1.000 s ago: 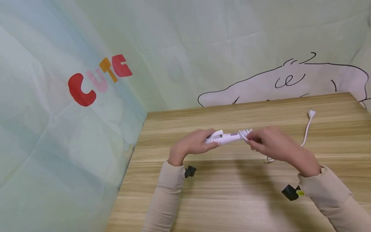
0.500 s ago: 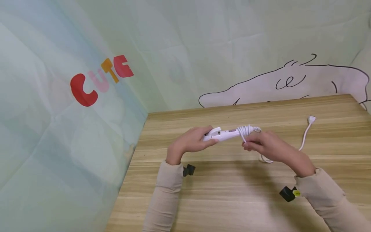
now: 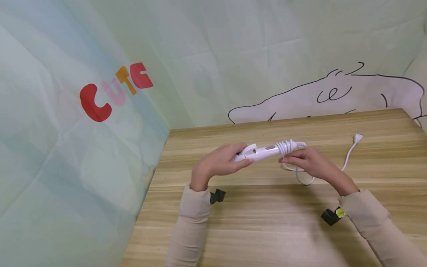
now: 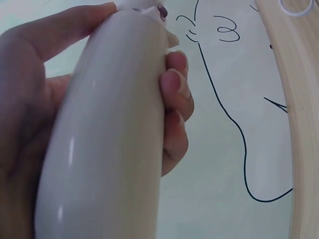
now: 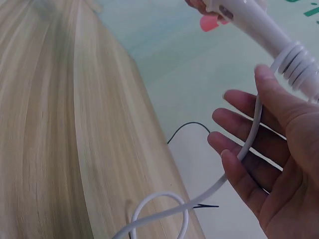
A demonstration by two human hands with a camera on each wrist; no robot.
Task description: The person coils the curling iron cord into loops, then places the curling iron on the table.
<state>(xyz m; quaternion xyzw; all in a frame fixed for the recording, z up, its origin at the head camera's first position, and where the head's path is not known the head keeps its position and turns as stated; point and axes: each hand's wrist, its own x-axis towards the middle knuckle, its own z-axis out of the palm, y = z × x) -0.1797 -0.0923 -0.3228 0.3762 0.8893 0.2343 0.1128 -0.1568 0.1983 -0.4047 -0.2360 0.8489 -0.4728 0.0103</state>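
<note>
Our right hand [image 3: 315, 163] has fingers loose and apart, cord [image 5: 255, 119] lying across them; our left hand [image 3: 218, 161] is wrapped round the white wand [image 3: 263, 153], held above the table [image 3: 260, 222]. Tbh we'd lay turns snug, side by side, feeding slack from the plug [image 3: 358, 138] end.

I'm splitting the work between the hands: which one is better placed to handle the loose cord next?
Probably the right: the right grip has the cord between its thumb and fingers, near the coils. The left grip is busy holding the white tool.
</note>
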